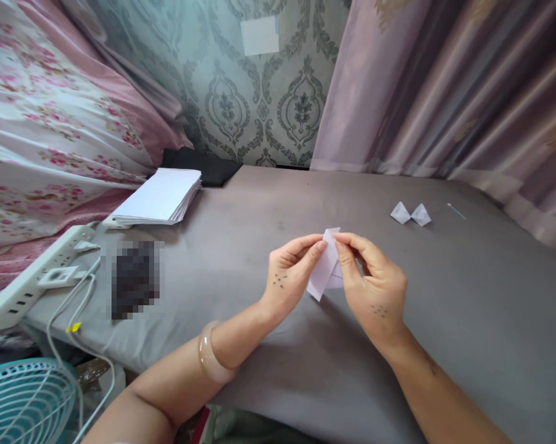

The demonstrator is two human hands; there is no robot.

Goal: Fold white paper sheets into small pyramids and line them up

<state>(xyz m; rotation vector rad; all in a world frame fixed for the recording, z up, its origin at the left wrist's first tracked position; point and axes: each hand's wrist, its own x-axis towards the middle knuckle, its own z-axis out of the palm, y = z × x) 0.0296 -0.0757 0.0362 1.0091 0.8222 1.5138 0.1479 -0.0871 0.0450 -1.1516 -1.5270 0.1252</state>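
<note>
A folded piece of white paper (323, 271) is held up above the grey-covered table between both hands. My left hand (290, 268) pinches its upper left edge between thumb and fingers. On the other side my right hand (374, 277) grips the upper right edge, its thumb pressed to the paper. Creased flaps show on the paper, and a lower layer sticks out to the right behind the front flap. My fingers partly hide its top.
Two small folded paper shapes (411, 214) sit at the back right, near a thin white stick (456, 211). A paper stack (160, 196), a power strip (37, 277) with cables and a blurred dark object (135, 280) are at left. A fan (23, 401) stands lower left.
</note>
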